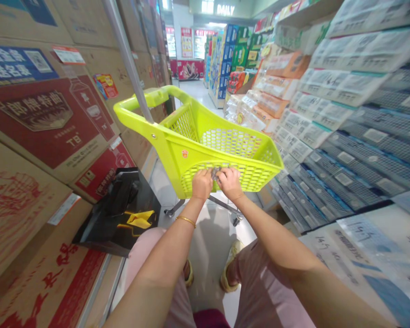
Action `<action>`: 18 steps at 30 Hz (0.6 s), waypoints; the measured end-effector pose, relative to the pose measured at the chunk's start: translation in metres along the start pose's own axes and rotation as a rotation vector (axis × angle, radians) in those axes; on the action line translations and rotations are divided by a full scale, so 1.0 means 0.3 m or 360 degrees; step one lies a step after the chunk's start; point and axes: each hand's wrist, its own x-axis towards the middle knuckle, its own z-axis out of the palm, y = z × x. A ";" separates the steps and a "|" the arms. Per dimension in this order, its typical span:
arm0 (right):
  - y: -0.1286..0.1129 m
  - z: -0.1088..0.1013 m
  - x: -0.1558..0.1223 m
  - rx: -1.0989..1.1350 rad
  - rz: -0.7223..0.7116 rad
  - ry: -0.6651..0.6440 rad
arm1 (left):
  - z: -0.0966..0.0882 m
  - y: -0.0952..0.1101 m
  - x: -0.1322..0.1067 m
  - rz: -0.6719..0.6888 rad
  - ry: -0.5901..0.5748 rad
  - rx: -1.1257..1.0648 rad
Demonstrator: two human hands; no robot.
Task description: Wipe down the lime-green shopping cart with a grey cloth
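Note:
A lime-green shopping cart [171, 157] with a perforated basket stands directly before me on the floor. My left hand [202, 183] is closed at the near side of the basket, its fingers curled against the lattice. Beside it my right hand [229, 178] is closed too, knuckles up. Between the two hands shows a small grey crumpled wad [216, 173], which both sets of fingers pinch. Its exact kind is too small to make out, and my fingers hide part of it. No goods show in the visible part of the basket.
Stacked cartons [48, 123] wall the left side, with a black gift bag [123, 214] at their foot. On the right rise stacks of wrapped packs [341, 168]. A grey metal pole [130, 59] slants above the cart handle. The aisle floor [200, 91] runs on behind the cart.

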 end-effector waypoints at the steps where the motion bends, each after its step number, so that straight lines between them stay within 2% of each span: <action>1: 0.004 0.008 -0.023 -0.0012 -0.0040 -0.0059 | 0.002 0.003 0.002 -0.0019 0.0031 0.0001; 5: 0.021 0.023 -0.096 -0.0016 -0.0192 -0.0294 | 0.005 0.022 0.010 -0.0067 0.0075 -0.0008; 8: 0.027 0.017 -0.105 -0.0008 -0.0211 -0.0335 | 0.006 0.032 0.014 -0.0049 0.0082 -0.0012; 18: 0.018 -0.062 0.068 0.0093 0.0082 0.0202 | 0.008 0.031 0.011 -0.0017 0.0078 0.0038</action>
